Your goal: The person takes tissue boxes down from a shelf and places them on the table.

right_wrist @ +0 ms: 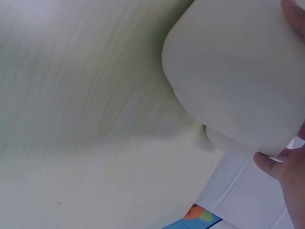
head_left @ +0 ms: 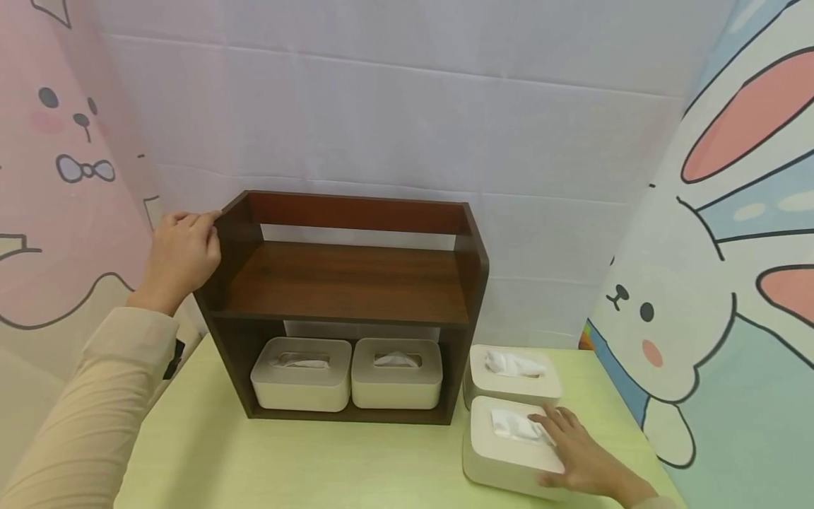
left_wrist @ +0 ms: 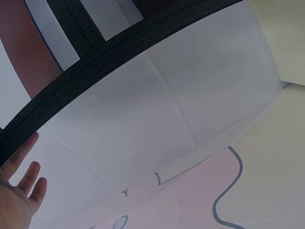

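**One hand on the near tissue box, the other on the shelf**

We see the near tissue box [head_left: 511, 447] at the front right of the green table [head_left: 286, 459], just in front of a second tissue box [head_left: 511, 376] — the two look close or touching, we cannot tell which. The right hand [head_left: 581, 452] lies flat on its lid, fingers straight and slightly spread, fingertips at the white tissue [head_left: 515, 424]. In the right wrist view only the box's side [right_wrist: 238, 71] and a thumb tip at its edge show; the rest of the hand is cut off.

To the left stands the dark wooden shelf [head_left: 346, 283], with two more tissue boxes [head_left: 346, 371] side by side in its lower compartment. The left hand [head_left: 181, 254] rests against the shelf's upper left corner, fingers together — whether they curl round the edge is hidden. The left wrist view shows straight fingers [left_wrist: 28, 183] below the dark shelf edge [left_wrist: 95, 81].
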Demonstrator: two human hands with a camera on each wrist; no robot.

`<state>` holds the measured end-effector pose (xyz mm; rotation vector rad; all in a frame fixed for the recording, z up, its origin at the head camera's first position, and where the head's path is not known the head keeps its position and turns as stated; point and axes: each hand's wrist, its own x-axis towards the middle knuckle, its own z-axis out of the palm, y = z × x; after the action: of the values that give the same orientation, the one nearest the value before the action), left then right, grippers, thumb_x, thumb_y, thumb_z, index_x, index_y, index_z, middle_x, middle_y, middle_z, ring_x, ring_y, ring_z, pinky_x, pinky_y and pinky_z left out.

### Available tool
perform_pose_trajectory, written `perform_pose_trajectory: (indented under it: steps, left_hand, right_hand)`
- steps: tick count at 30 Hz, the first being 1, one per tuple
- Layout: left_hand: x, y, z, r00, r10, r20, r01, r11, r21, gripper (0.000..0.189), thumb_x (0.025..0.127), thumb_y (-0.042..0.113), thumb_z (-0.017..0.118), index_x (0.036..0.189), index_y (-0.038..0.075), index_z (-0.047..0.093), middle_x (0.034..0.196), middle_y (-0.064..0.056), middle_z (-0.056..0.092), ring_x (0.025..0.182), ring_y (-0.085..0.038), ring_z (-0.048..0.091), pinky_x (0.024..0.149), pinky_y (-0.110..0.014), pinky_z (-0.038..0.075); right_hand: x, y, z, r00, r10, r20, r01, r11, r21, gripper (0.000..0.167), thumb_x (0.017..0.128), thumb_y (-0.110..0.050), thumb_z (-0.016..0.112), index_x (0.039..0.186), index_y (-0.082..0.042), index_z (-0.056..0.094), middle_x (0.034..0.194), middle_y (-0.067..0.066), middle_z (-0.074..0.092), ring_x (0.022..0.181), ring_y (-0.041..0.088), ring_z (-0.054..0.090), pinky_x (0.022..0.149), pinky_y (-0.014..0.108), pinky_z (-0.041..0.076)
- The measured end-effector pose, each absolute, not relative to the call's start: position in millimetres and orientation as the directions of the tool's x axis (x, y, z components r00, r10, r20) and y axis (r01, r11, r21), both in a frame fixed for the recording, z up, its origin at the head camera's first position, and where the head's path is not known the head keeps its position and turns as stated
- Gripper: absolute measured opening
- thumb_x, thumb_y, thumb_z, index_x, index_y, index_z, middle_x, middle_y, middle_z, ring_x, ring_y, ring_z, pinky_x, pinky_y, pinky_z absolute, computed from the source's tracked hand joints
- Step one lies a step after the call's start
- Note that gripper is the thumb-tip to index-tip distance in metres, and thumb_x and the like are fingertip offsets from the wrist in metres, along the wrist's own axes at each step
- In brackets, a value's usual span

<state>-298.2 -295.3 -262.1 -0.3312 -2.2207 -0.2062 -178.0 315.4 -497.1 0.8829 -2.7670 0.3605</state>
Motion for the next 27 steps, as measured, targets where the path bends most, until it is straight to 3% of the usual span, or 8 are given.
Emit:
perform_pose_trajectory:
  steps: [13,25,27]
  left_hand:
    - [-297.2,-293.7,-260.4,-0.598,0.168,0.784,0.303,0.952,0.027,0.032,0.086,0.004,0.04,0.107,-0.01,0.06,0.098,-0.029,0.063,0.089,-0.041,0.056,0.089,-0.046,0.037]
    - [-297.6,-294.8,-261.6,-0.605,0.159,0.781,0.301,0.953,0.039,0.032,0.086,0.004,0.04,0.108,-0.009,0.059,0.099,-0.029,0.063,0.091,-0.041,0.056,0.09,-0.047,0.037]
    - [-297.7,-295.1,-261.9,-0.609,0.155,0.778,0.297,0.954,0.042,0.032,0.086,0.004,0.04,0.108,-0.009,0.059,0.099,-0.029,0.063,0.092,-0.041,0.055,0.09,-0.047,0.037]
  right_hand:
    - [-180.4,327.6,-497.4,-0.758,-0.591,0.275,-0.64,0.755,-0.143,0.098,0.059,-0.063,0.069,0.131,-0.004,0.039,0.13,0.036,0.04,0.111,0.053,0.037,0.076,0.068,0.04]
    - [-177.7,332.2,-495.2,-0.784,-0.551,0.285,-0.598,0.794,-0.111,0.099,0.057,-0.064,0.069,0.133,-0.007,0.041,0.134,0.028,0.042,0.135,0.017,0.016,0.073,0.066,0.042]
    - [-177.0,331.7,-494.5,-0.792,-0.545,0.277,-0.59,0.799,-0.115,0.1,0.056,-0.064,0.07,0.133,-0.007,0.041,0.135,0.027,0.042,0.135,0.02,0.018,0.074,0.066,0.042]
